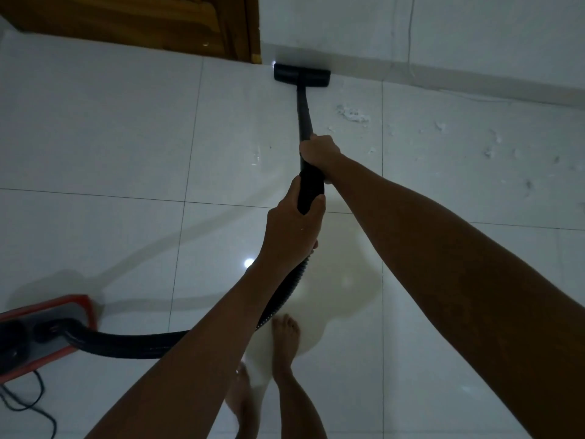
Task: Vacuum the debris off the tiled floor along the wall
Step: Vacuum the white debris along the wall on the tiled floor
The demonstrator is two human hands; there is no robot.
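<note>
Your right hand (319, 152) is wrapped around the black wand (304, 112) up front, and your left hand (292, 231) grips the thicker handle end just behind it, so the two sit close together on the same tube. That split looks deliberate: the forward hand steers, the rear one pushes and carries the hose (281, 299) that trails back toward 7 o'clock to the red vacuum body (47, 331). The floor head (301, 75) sits at 12 o'clock, flat on the tiled floor (126, 137) and pressed against the skirting of the wall (443, 33), beside the wooden door frame (243, 30). The white debris (353, 115) lies scattered from 1 to 3 o'clock, untouched. You will probably need to sweep the head rightward along the wall to reach it.
</note>
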